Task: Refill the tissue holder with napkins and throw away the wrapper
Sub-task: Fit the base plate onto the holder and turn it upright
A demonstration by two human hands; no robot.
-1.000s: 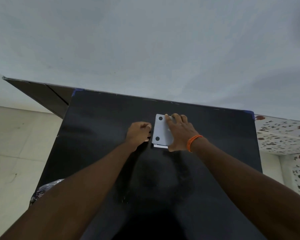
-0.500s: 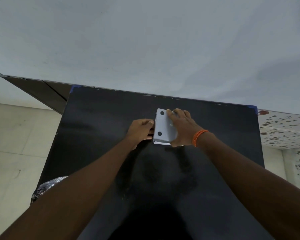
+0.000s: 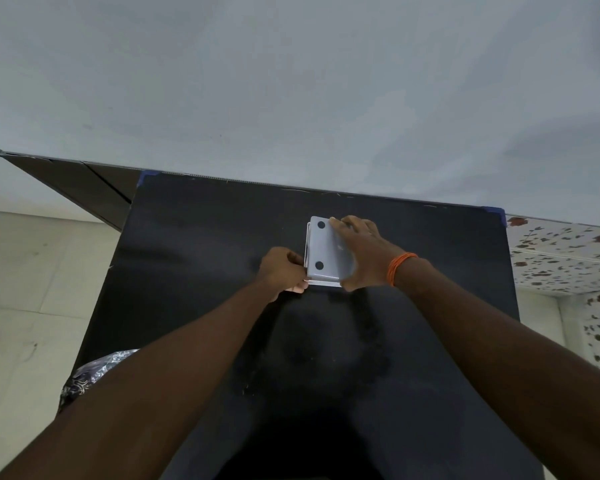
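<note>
A white tissue holder lies upside down on the black table, its base with two black round feet facing up. My right hand lies over its right side and grips it. My left hand is curled against the holder's lower left edge, its fingertips pinching at the thin white rim there. No napkins or wrapper show on the table top.
A grey wall stands right behind the table's far edge. A crinkled shiny bag sits below the table's left edge on the pale tiled floor. A flower-patterned surface lies to the right.
My left hand has closed in on the holder's lower left edge and now pinches it. My right hand stays on top of the holder.
</note>
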